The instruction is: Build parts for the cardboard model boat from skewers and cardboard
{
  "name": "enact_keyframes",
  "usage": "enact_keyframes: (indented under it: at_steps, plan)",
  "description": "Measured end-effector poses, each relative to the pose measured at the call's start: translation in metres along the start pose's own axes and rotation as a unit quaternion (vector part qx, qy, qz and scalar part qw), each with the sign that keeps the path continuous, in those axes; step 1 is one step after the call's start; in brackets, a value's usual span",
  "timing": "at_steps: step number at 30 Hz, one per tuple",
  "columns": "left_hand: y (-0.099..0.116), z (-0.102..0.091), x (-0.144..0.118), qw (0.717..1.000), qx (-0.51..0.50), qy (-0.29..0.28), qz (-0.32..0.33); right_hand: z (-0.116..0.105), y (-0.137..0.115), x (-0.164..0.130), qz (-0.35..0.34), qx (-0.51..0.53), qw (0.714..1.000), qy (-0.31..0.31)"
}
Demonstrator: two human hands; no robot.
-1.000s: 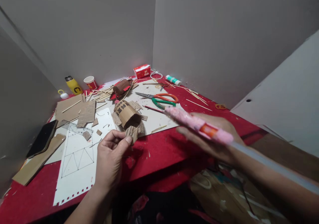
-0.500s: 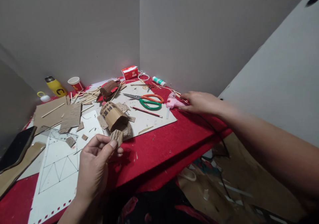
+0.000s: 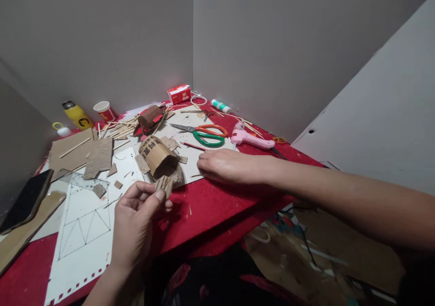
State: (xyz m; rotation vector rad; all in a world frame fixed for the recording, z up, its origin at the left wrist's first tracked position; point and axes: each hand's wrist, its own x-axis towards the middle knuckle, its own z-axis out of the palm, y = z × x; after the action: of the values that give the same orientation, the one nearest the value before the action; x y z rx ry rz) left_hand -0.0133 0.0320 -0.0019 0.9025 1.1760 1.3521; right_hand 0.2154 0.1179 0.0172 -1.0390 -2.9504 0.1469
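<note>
Small cardboard piece (image 3: 164, 186) pinched between thumb and fingers of left hand (image 3: 137, 220), above red table (image 3: 217, 201) edge; brown, ridged, folded. Right hand (image 3: 226, 166) flat on table nearby, palm down, seemingly holding nothing

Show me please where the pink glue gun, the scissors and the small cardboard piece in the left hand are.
pink glue gun (image 3: 249, 138): head view, on the middle of its pink body.
scissors (image 3: 208, 135): head view, on the handles, orange and green.
small cardboard piece (image 3: 165, 184): head view, on its corrugated end above the left hand's (image 3: 136, 220) thumb.

Rough corrugated cardboard scrap (image 3: 165, 184), matt red felt tabletop (image 3: 217, 204)
</note>
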Motion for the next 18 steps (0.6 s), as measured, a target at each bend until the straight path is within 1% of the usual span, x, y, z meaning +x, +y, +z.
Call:
enact_keyframes:
  at_steps: [2, 4, 6, 7, 8, 9, 11, 12, 14, 18]
  plan:
    - [-0.001, -0.001, 0.0, 1.0, 0.0, -0.004, 0.0, 0.0, 0.002, -0.003, 0.013, 0.019, 1.0, 0.003]
    - [-0.001, -0.002, -0.001, 1.0, -0.003, -0.004, -0.001, 0.0, 0.003, -0.006, 0.029, 0.063, 0.997, 0.017]
    - [-0.002, -0.002, -0.001, 1.0, -0.01, -0.006, -0.003, 0.0, 0.004, -0.009, 0.043, 0.145, 0.987, 0.049]
    - [-0.002, -0.001, -0.001, 1.0, -0.014, -0.008, -0.005, 0.0, 0.005, -0.01, 0.049, 0.202, 0.976, 0.066]
    - [-0.002, -0.001, -0.001, 1.0, -0.017, -0.011, -0.007, -0.001, 0.005, -0.012, 0.058, 0.272, 0.957, 0.079]
    - [-0.001, -0.001, -0.001, 1.0, -0.019, -0.014, -0.009, -0.001, 0.005, -0.015, 0.07, 0.35, 0.93, 0.085]
    - [-0.001, 0.0, -0.001, 1.0, -0.019, -0.023, -0.01, -0.001, 0.004, -0.019, 0.093, 0.495, 0.86, 0.083]
    - [-0.001, 0.0, -0.001, 0.999, -0.019, -0.028, -0.009, 0.0, 0.003, -0.022, 0.101, 0.549, 0.826, 0.079]
    - [-0.001, 0.001, -0.002, 0.999, -0.018, -0.037, -0.01, 0.001, -0.001, -0.026, 0.111, 0.621, 0.772, 0.079]
    - [-0.001, 0.001, -0.004, 0.999, -0.019, -0.048, -0.013, 0.004, -0.012, -0.032, 0.1, 0.714, 0.688, 0.078]
